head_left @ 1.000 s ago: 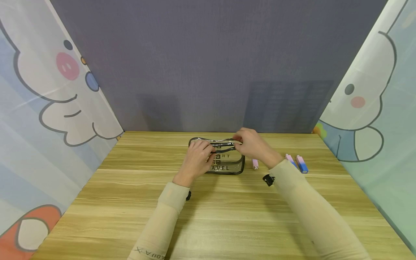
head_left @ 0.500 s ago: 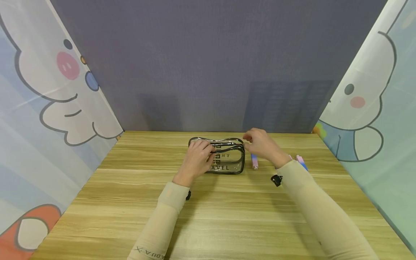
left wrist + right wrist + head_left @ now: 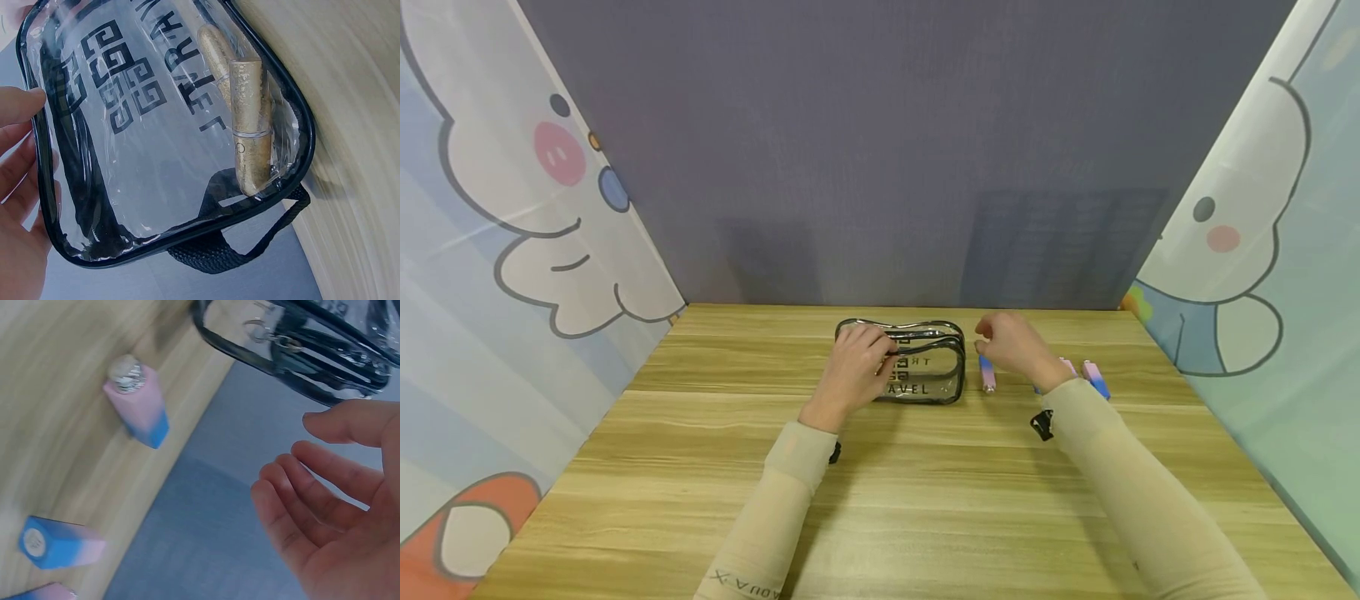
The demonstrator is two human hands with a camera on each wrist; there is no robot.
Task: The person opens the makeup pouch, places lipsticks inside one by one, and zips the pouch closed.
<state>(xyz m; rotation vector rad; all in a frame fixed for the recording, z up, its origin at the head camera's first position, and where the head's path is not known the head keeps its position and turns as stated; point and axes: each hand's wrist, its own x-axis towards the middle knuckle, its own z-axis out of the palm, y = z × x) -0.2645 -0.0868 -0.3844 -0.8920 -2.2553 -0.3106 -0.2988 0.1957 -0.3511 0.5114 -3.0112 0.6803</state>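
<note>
A clear plastic zip pouch [image 3: 934,367] with black piping stands on the wooden table, "TRAVEL" printed in black on its side. My left hand [image 3: 854,365] pinches its upper edge, thumb on one face and fingers behind in the left wrist view. Two gold glittery tubes [image 3: 250,125] lie inside at one end. My right hand [image 3: 1013,343] hovers just right of the pouch, apart from it and holding nothing; its fingers [image 3: 312,494] are loosely bent. Below that hand lies a pink-and-blue square tube [image 3: 987,377], its far end partly hidden by the hand in the head view.
Further right lie two more pink-and-blue tubes, one [image 3: 1096,379] in plain sight and one [image 3: 1068,365] partly behind the right wrist. A grey panel [image 3: 880,167] rises along the table's back edge. Cartoon-printed curtains [image 3: 467,250] hang at both sides.
My right hand has let go of the pouch's right end and moved right, over the nearest tube. The pouch and left hand have stayed in place.
</note>
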